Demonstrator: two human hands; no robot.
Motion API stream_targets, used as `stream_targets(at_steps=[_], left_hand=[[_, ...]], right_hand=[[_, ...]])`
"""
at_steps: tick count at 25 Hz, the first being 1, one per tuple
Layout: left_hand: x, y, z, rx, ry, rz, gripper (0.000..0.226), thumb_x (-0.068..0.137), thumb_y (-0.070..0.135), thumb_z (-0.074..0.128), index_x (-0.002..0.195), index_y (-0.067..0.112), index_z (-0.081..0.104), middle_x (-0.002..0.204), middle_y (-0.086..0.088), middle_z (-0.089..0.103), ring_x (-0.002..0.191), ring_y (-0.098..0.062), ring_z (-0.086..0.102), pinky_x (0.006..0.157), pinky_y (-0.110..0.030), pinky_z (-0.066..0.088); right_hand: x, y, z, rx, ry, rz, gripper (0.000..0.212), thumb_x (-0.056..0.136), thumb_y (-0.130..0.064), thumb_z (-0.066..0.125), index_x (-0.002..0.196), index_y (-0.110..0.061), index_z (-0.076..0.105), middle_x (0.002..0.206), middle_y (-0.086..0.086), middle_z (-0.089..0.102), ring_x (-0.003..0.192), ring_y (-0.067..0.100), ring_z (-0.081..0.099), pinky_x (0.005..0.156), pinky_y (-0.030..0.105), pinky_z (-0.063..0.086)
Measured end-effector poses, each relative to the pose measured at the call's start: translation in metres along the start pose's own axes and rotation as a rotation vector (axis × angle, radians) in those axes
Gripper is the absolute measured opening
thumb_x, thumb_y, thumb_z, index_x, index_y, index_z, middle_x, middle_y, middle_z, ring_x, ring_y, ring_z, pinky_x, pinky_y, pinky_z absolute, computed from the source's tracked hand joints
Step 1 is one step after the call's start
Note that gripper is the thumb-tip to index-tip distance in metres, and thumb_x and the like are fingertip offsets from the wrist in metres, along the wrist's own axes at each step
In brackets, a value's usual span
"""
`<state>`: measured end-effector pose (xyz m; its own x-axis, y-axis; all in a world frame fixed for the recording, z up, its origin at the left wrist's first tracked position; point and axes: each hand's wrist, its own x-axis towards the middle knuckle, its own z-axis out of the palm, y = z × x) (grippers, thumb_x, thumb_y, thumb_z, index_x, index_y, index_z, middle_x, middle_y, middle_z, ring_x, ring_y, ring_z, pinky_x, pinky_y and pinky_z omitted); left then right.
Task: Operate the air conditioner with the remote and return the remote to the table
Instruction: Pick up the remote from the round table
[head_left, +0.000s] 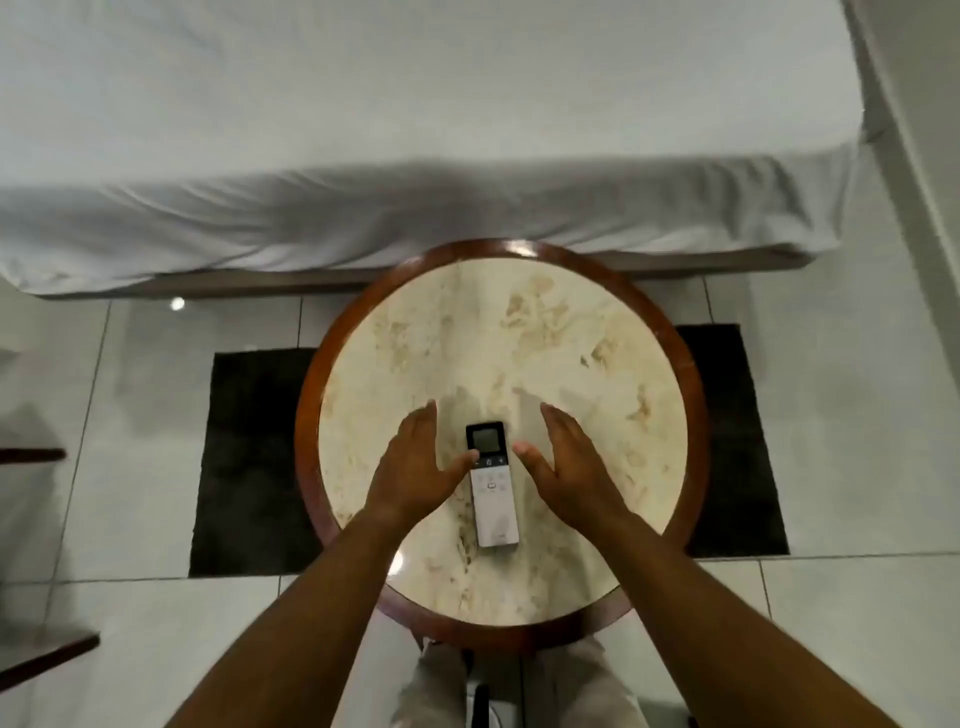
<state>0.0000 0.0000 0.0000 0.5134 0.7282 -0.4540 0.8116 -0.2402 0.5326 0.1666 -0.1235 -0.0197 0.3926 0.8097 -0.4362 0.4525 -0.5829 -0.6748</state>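
My left hand (415, 467) and right hand (566, 467): both flat and spread, palms down, empty, one on each side of the remote (492, 486), the thumb tips at its edges. Remote: white body, dark screen end pointing away from me, lying face up on the table (597, 332), nearer its near edge than its centre. Table: round, marbled top, brown wooden rim. Under it, a dark mat (244, 457); beyond its far edge, a bed (415, 130) in white sheets.
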Motion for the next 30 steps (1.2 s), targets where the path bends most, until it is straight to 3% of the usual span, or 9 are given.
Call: stream_targets(at_steps=[4, 6, 9, 12, 15, 18, 24, 27, 30], left_hand=[[0.009, -0.006, 0.040, -0.205, -0.007, -0.174, 0.041, 0.093, 0.031, 0.054, 0.130, 0.014, 0.053, 0.130, -0.011, 0.061, 0.119, -0.029, 0.055, 0.096, -0.035, 0.044], [0.011, -0.008, 0.056, -0.323, -0.031, -0.324, 0.039, 0.094, 0.022, 0.052, 0.131, 0.011, 0.053, 0.131, -0.012, 0.060, 0.116, -0.026, 0.057, 0.096, -0.034, 0.044], [0.013, -0.010, 0.067, -0.513, -0.023, -0.405, 0.031, 0.092, 0.015, 0.048, 0.117, 0.018, 0.064, 0.118, -0.008, 0.068, 0.101, -0.019, 0.062, 0.090, -0.036, 0.050], [0.015, -0.006, 0.068, -0.699, -0.008, -0.529, 0.028, 0.089, 0.015, 0.043, 0.098, 0.019, 0.069, 0.101, -0.010, 0.072, 0.091, -0.026, 0.067, 0.086, -0.047, 0.056], [0.013, 0.002, 0.062, -0.837, -0.018, -0.624, 0.032, 0.086, 0.022, 0.041, 0.095, 0.008, 0.069, 0.094, -0.018, 0.073, 0.085, -0.034, 0.068, 0.081, -0.049, 0.056], [0.004, 0.015, 0.049, -0.856, -0.047, -0.604, 0.034, 0.089, 0.026, 0.036, 0.096, 0.012, 0.067, 0.094, -0.015, 0.072, 0.084, -0.030, 0.068, 0.082, -0.045, 0.055], [-0.004, 0.056, -0.004, -0.791, -0.082, -0.457, 0.030, 0.095, 0.031, 0.037, 0.106, 0.017, 0.062, 0.109, -0.006, 0.065, 0.094, -0.023, 0.063, 0.081, -0.036, 0.051], [-0.013, 0.097, -0.050, -0.691, -0.049, -0.319, 0.038, 0.098, 0.041, 0.038, 0.119, 0.016, 0.058, 0.115, -0.004, 0.060, 0.101, -0.024, 0.060, 0.094, -0.040, 0.047], [-0.021, 0.146, -0.092, -0.549, -0.008, -0.088, 0.029, 0.097, 0.047, 0.038, 0.091, 0.028, 0.060, 0.097, 0.002, 0.061, 0.097, -0.023, 0.059, 0.091, -0.040, 0.047]], right_hand=[[0.007, 0.016, 0.032, 0.059, -0.063, 0.098, 0.055, 0.100, -0.040, 0.040, 0.146, -0.011, 0.033, 0.150, 0.013, 0.041, 0.136, 0.025, 0.038, 0.107, 0.033, 0.031], [0.012, 0.020, 0.046, 0.082, -0.045, 0.174, 0.044, 0.101, -0.031, 0.039, 0.139, -0.008, 0.044, 0.136, 0.014, 0.054, 0.125, 0.027, 0.049, 0.099, 0.034, 0.039], [0.023, 0.016, 0.058, 0.141, 0.039, 0.230, 0.026, 0.100, -0.020, 0.044, 0.104, -0.002, 0.062, 0.099, 0.013, 0.069, 0.091, 0.027, 0.063, 0.076, 0.037, 0.049], [0.031, 0.006, 0.063, 0.196, 0.040, 0.334, 0.025, 0.096, -0.026, 0.052, 0.104, -0.008, 0.066, 0.098, 0.007, 0.070, 0.087, 0.020, 0.064, 0.074, 0.033, 0.051], [0.032, -0.003, 0.068, 0.201, 0.010, 0.370, 0.028, 0.095, -0.030, 0.055, 0.103, -0.006, 0.067, 0.101, 0.010, 0.070, 0.079, 0.017, 0.060, 0.066, 0.026, 0.041], [0.022, -0.016, 0.063, 0.251, -0.013, 0.401, 0.031, 0.097, -0.032, 0.051, 0.105, -0.005, 0.066, 0.105, 0.015, 0.067, 0.085, 0.023, 0.063, 0.066, 0.026, 0.042], [-0.002, -0.055, -0.005, 0.456, 0.015, 0.390, 0.029, 0.099, -0.033, 0.045, 0.103, -0.007, 0.057, 0.094, 0.009, 0.062, 0.075, 0.017, 0.056, 0.063, 0.027, 0.043], [-0.022, -0.081, -0.064, 0.530, 0.136, 0.345, 0.034, 0.099, -0.035, 0.045, 0.100, -0.003, 0.058, 0.090, 0.011, 0.062, 0.076, 0.022, 0.056, 0.068, 0.033, 0.042], [-0.046, -0.100, -0.122, 0.703, 0.256, 0.344, 0.029, 0.098, -0.036, 0.047, 0.090, -0.011, 0.057, 0.086, 0.008, 0.066, 0.074, 0.022, 0.062, 0.065, 0.033, 0.045]])
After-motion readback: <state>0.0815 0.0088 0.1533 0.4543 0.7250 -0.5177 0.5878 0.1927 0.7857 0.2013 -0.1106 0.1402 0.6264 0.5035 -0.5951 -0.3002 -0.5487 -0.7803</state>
